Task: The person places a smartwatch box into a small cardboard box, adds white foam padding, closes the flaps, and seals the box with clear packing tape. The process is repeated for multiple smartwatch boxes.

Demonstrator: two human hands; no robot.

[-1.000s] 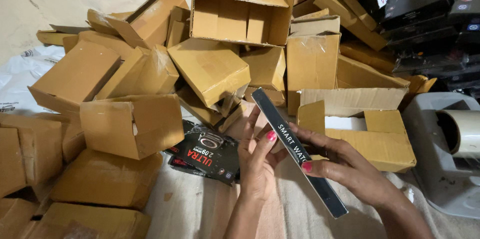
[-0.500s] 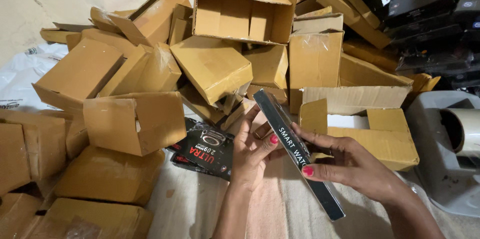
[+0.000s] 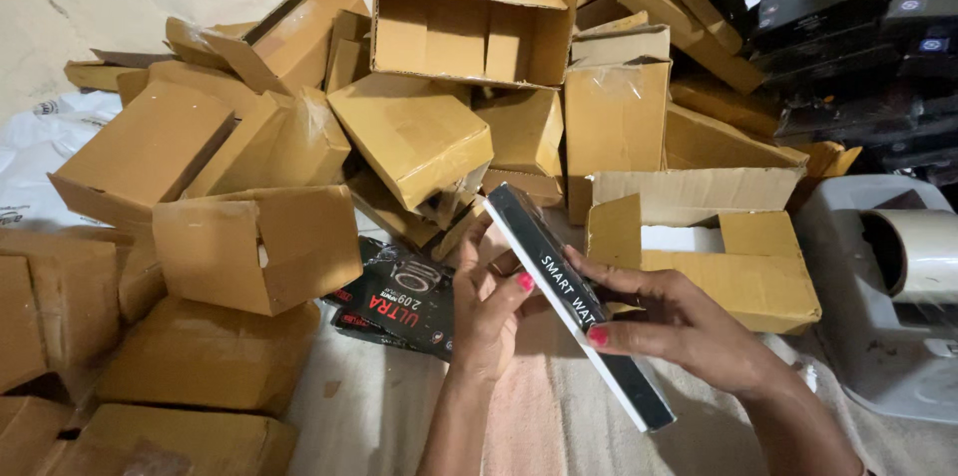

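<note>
Both hands closed on the long black box [image 3: 574, 311]: left hand [image 3: 489, 311] on its near side, right hand [image 3: 679, 321] on its edge, above the cloth. Inspection step, probably; next needs an open carton [image 3: 699, 256].

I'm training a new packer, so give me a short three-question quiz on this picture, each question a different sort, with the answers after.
1. True or false: both hands hold the long black box on its edge.
2. What lies flat on the cloth just left of the left hand? A) a roll of tape B) a black printed pack C) a pair of scissors
3. Fill in: the open cardboard box beyond the right hand shows a ____ insert inside.

Key:
1. True
2. B, the black printed pack
3. White
</note>
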